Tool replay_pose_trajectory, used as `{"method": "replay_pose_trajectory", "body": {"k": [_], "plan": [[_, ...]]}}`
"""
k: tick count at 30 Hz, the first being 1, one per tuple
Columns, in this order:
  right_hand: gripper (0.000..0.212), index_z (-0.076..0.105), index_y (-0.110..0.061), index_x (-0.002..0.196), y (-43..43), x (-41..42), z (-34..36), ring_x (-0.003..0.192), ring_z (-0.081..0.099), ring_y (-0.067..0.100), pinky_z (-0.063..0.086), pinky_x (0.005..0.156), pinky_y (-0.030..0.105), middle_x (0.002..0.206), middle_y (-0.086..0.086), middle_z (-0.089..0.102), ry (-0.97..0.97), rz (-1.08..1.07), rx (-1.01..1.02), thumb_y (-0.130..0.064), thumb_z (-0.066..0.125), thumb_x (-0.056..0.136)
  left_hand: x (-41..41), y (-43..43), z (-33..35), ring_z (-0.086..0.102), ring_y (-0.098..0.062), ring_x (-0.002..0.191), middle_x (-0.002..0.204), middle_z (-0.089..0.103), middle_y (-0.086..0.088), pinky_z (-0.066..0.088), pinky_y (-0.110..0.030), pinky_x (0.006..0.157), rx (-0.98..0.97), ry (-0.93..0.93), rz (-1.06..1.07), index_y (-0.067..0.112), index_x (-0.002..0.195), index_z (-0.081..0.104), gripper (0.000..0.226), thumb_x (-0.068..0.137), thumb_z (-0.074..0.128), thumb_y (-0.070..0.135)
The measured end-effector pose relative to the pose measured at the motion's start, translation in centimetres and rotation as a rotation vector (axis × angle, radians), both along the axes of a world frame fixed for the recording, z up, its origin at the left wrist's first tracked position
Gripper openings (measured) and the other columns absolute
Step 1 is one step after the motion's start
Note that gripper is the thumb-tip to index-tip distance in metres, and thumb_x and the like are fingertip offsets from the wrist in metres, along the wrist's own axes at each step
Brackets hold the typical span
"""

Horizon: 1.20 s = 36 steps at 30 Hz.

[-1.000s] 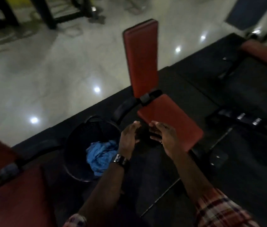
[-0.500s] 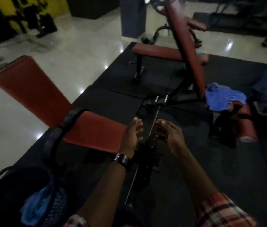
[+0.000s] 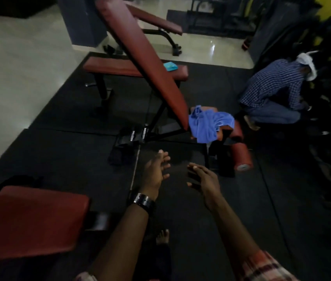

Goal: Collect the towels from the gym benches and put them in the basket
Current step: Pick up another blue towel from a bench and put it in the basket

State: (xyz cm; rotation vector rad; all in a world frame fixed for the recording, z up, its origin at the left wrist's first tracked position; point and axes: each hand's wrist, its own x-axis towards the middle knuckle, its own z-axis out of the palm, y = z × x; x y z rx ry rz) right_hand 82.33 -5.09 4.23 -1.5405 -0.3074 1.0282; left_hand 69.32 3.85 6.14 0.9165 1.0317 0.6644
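Padding of dull red vinyl fills our eight o'clock: a flat bench seat (image 3: 30, 222), smooth and bare, with no towel on it. Our left hand (image 3: 155, 172), a dark watch (image 3: 143, 200) strapped at the wrist, reaches ahead with the palm turned inward and the fingers loosely spread, holding nothing. At twelve o'clock an incline bench (image 3: 142, 57) slants its long backrest down toward its seat, and behind it a flat bench (image 3: 120, 67) carries a small folded teal cloth (image 3: 170, 66) near its right end. Our right hand (image 3: 205, 180) mirrors the left, open, fingers parted, empty; we judge both are held out ready to gather cloth. At one o'clock the blue towel (image 3: 208, 123) lies crumpled on the incline bench's seat, soft terry in loose folds, one edge hanging over. At two o'clock a person in a checked shirt (image 3: 272, 88) crouches on the black rubber matting (image 3: 69, 151). No basket shows.
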Motion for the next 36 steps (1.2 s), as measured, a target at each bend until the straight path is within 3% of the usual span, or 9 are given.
{"method": "replay_pose_trajectory", "body": {"k": [3, 8, 19, 23, 27, 30, 34, 35, 36], "plan": [[0.023, 0.069, -0.007, 0.112, 5.7, 6.4, -0.2, 0.111, 0.063, 0.028, 0.053, 0.072, 0.035, 0.12, 0.012, 0.069, -0.029, -0.025, -0.046, -0.012, 0.052, 0.098, 6.1, 5.3, -0.7, 0.061, -0.019, 0.109, 0.125, 0.065, -0.004, 0.047, -0.038, 0.084, -0.023, 0.034, -0.035, 0.016, 0.127, 0.063, 0.046, 0.1, 0.04, 0.045], [0.019, 0.071, -0.021, 0.097, 11.9, 14.2, -0.8, 0.101, 0.065, 0.021, 0.053, 0.078, 0.039, 0.108, 0.007, 0.071, 0.001, -0.068, -0.078, -0.013, 0.053, 0.097, 13.7, 11.9, -0.6, 0.059, -0.018, 0.105, 0.125, 0.064, -0.005, 0.046, -0.035, 0.083, -0.05, 0.074, -0.059, 0.016, 0.125, 0.062, 0.042, 0.1, 0.04, 0.042], [0.014, 0.068, -0.018, 0.086, 24.1, 29.6, -8.6, 0.077, 0.06, 0.014, 0.048, 0.063, 0.028, 0.085, 0.004, 0.066, 0.079, -0.008, -0.255, -0.017, 0.056, 0.093, 26.0, 21.4, -4.3, 0.057, -0.022, 0.111, 0.125, 0.061, -0.007, 0.043, -0.04, 0.092, -0.126, 0.2, 0.026, 0.01, 0.132, 0.057, 0.044, 0.103, 0.037, 0.036], [0.015, 0.07, -0.005, 0.096, 29.2, 34.9, -13.1, 0.08, 0.06, 0.025, 0.053, 0.07, 0.038, 0.09, 0.013, 0.063, -0.068, 0.137, -0.383, -0.011, 0.057, 0.093, 29.7, 24.0, -6.3, 0.058, -0.025, 0.113, 0.127, 0.062, -0.01, 0.044, -0.045, 0.099, -0.193, 0.271, 0.142, 0.009, 0.132, 0.058, 0.043, 0.102, 0.04, 0.035], [0.031, 0.063, 0.006, 0.121, 32.5, 38.8, -16.5, 0.105, 0.062, 0.031, 0.045, 0.062, 0.014, 0.112, 0.02, 0.066, -0.203, 0.337, -0.487, -0.005, 0.054, 0.094, 32.5, 26.1, -8.3, 0.058, -0.026, 0.113, 0.13, 0.062, -0.013, 0.045, -0.047, 0.1, -0.251, 0.33, 0.227, 0.01, 0.131, 0.058, 0.041, 0.102, 0.04, 0.033], [0.038, 0.054, 0.004, 0.133, 33.9, 41.3, -18.9, 0.127, 0.052, 0.034, 0.042, 0.081, 0.015, 0.137, 0.022, 0.056, -0.264, 0.487, -0.578, -0.007, 0.05, 0.097, 33.9, 26.6, -9.9, 0.059, -0.027, 0.115, 0.129, 0.063, -0.011, 0.046, -0.045, 0.096, -0.281, 0.356, 0.236, 0.012, 0.131, 0.058, 0.042, 0.102, 0.04, 0.036], [0.032, 0.058, 0.008, 0.127, 34.3, 43.8, -21.4, 0.126, 0.055, 0.036, 0.033, 0.095, 0.003, 0.133, 0.028, 0.058, -0.291, 0.6, -0.627, -0.004, 0.046, 0.099, 33.6, 26.1, -11.8, 0.06, -0.023, 0.11, 0.129, 0.063, -0.01, 0.046, -0.04, 0.088, -0.342, 0.373, 0.235, 0.014, 0.129, 0.059, 0.04, 0.103, 0.038, 0.037], [0.033, 0.058, 0.007, 0.127, 34.2, 44.2, -21.7, 0.123, 0.057, 0.036, 0.035, 0.105, 0.017, 0.132, 0.026, 0.059, -0.27, 0.642, -0.642, -0.006, 0.046, 0.099, 33.1, 25.9, -12.4, 0.059, -0.023, 0.11, 0.131, 0.062, -0.011, 0.046, -0.039, 0.085, -0.366, 0.372, 0.24, 0.014, 0.13, 0.058, 0.041, 0.103, 0.037, 0.036], [0.034, 0.058, 0.005, 0.127, 34.2, 44.4, -22.0, 0.114, 0.061, 0.035, 0.041, 0.103, 0.03, 0.128, 0.024, 0.061, -0.208, 0.656, -0.655, -0.009, 0.047, 0.099, 32.5, 25.6, -12.9, 0.057, -0.024, 0.111, 0.134, 0.06, -0.012, 0.045, -0.037, 0.082, -0.394, 0.37, 0.26, 0.013, 0.131, 0.057, 0.041, 0.103, 0.037, 0.035]]}}
